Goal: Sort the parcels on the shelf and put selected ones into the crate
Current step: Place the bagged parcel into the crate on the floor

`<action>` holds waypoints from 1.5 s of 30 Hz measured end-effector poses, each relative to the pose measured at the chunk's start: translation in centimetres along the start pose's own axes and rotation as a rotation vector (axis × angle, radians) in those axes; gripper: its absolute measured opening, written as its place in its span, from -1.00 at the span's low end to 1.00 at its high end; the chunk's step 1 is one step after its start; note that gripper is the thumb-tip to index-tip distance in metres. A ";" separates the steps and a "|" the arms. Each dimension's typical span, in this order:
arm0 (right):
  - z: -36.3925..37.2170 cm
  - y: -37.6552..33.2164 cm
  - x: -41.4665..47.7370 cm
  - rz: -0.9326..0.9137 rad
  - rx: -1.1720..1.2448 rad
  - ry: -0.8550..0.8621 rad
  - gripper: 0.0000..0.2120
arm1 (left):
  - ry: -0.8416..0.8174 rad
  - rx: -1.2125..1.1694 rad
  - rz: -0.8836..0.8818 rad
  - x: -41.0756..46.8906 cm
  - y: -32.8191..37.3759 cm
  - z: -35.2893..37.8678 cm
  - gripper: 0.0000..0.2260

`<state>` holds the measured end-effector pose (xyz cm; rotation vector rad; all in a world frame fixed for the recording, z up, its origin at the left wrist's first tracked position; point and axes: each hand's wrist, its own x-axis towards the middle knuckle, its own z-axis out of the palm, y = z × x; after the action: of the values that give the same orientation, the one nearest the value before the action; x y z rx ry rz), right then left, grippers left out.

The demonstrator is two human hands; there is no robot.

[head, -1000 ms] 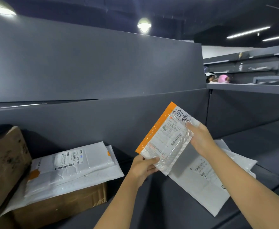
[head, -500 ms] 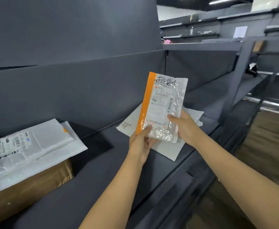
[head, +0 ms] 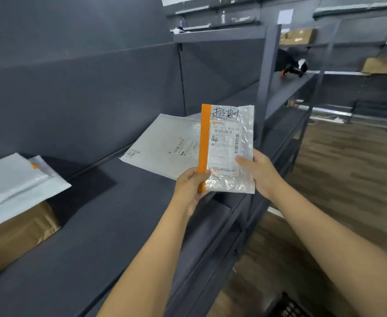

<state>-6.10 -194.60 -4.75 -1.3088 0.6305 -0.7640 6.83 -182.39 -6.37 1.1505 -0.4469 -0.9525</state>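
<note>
The left hand and right hand pinch the lower corners of the slick plastic parcel, upright between them near the shelf edge. Such shallow grips could let it slip and fall.

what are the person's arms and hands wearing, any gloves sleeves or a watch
Nothing worn shows. The left hand and right hand are bare: no gloves, no rings in view. The left forearm and right forearm are bare down to the picture's edge, with no sleeves, watch, wristband or markings.
</note>
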 end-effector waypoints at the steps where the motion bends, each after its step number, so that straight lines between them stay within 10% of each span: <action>1: -1.0 0.1 -0.7 0.009 0.003 0.010 -0.70 | -0.002 -0.005 -0.012 -0.3 -0.8 0.9 -0.94; 24: -20.9 6.9 -16.5 0.317 -0.183 0.180 -0.73 | -0.020 0.159 -0.267 -9.5 -19.2 13.7 -0.95; 45: -28.1 51.9 -27.5 1.079 -0.297 0.394 -0.84 | -0.098 0.752 -0.648 -9.4 -61.3 -1.6 -0.60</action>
<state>-37.79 -185.25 -60.85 -0.8626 1.6289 -0.0109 -21.80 -179.50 -61.35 2.0081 -0.5430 -1.4633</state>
